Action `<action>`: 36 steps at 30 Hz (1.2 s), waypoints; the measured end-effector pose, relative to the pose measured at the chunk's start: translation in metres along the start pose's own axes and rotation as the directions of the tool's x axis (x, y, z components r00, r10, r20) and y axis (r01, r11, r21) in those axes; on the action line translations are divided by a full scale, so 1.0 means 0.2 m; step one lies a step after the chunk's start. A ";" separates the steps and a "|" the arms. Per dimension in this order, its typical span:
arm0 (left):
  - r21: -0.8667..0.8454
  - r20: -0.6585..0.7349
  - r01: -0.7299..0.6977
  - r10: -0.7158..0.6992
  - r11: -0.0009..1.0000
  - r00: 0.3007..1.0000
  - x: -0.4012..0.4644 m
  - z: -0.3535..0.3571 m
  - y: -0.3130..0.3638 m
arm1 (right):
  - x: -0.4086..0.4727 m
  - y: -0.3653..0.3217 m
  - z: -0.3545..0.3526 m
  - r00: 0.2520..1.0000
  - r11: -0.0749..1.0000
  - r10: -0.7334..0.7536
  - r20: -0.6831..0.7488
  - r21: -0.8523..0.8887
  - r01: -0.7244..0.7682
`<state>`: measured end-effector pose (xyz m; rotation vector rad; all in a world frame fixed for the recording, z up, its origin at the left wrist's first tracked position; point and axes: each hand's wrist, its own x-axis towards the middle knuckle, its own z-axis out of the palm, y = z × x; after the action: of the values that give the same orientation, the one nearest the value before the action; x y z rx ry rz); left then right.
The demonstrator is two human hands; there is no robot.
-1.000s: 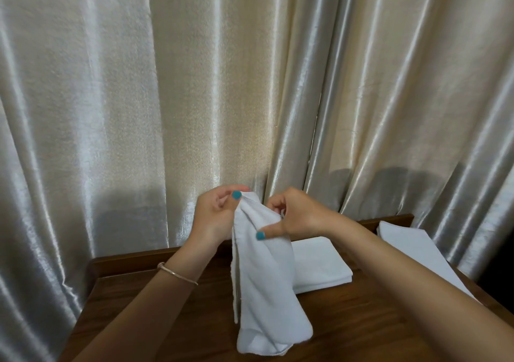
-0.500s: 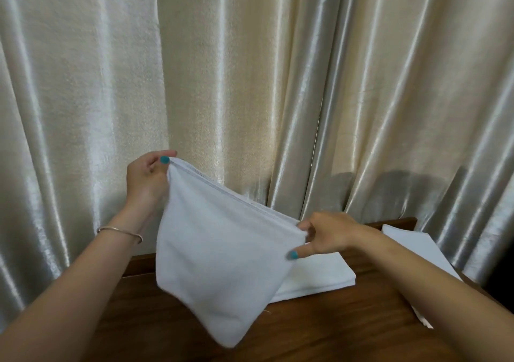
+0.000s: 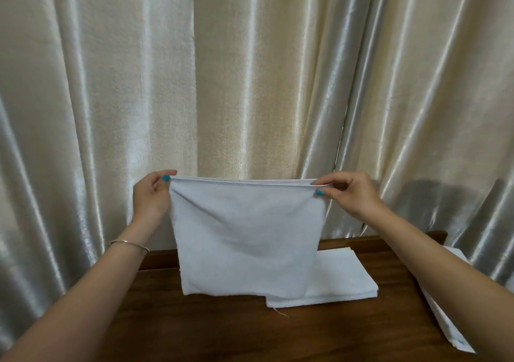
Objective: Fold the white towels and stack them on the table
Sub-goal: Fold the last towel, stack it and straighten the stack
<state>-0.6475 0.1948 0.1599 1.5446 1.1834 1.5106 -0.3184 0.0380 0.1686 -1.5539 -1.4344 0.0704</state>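
A white towel (image 3: 246, 239) hangs doubled over and stretched flat in the air above the wooden table (image 3: 222, 331). My left hand (image 3: 151, 194) pinches its upper left corner and my right hand (image 3: 350, 194) pinches its upper right corner, with the top edge held level between them. The towel's lower edge reaches down to about the table surface. Behind it a folded white towel (image 3: 342, 278) lies flat on the table, partly hidden.
More white cloth (image 3: 447, 322) lies along the table's right edge, partly under my right forearm. Shiny cream curtains (image 3: 250, 83) hang close behind the table. The table has a raised back rail (image 3: 389, 239).
My hands have drawn apart and levelled out, spreading the towel from a bunched hanging strip into a flat, taut rectangle. The left hand went out left and the right hand rose.
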 end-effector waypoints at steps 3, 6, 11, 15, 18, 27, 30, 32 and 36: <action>-0.005 -0.007 0.016 -0.016 1.000 1.000 -0.03 -0.11 -0.02 | 0.02 -0.03 0.05 1.000 0.996 -0.001 0.000 0.090 0.001; 0.052 -0.018 -0.005 0.006 0.999 1.000 -0.09 -0.24 -0.03 | 0.02 -0.06 0.11 0.996 0.988 0.062 0.063 0.138 -0.070; 0.165 -0.019 -0.021 0.025 0.986 1.000 -0.22 -0.40 -0.07 | 0.01 -0.03 0.26 0.975 0.995 0.090 0.203 0.013 -0.095; 0.227 -0.087 0.042 -0.023 0.973 0.996 -0.29 -0.50 -0.16 | -0.01 0.01 0.38 0.942 0.993 0.101 0.319 -0.089 -0.076; 0.260 -0.092 0.071 -0.049 0.963 0.995 -0.37 -0.56 -0.25 | -0.04 0.04 0.47 0.923 0.991 0.120 0.366 -0.094 -0.092; 0.279 -0.146 0.112 -0.073 0.954 0.987 -0.54 -0.69 -0.24 | -0.17 -0.06 0.54 0.911 0.979 0.135 0.389 0.088 -0.183; 0.245 -0.171 0.078 -0.036 0.966 0.985 -0.61 -0.74 -0.12 | -0.20 -0.17 0.42 0.949 0.983 0.068 0.307 0.142 -0.116; 0.189 -0.180 0.066 -0.032 0.980 0.983 -0.65 -0.77 -0.04 | -0.20 -0.23 0.36 0.973 0.979 0.026 0.228 0.190 -0.070; 0.148 -0.198 0.093 -0.062 0.985 0.978 -0.63 -0.77 -0.03 | -0.20 -0.27 0.34 0.987 0.957 0.054 0.154 0.274 -0.095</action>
<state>-0.7901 0.0612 0.1244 1.4575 1.4875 1.5748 -0.4108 0.0367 0.1469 -1.3884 -1.4079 0.4229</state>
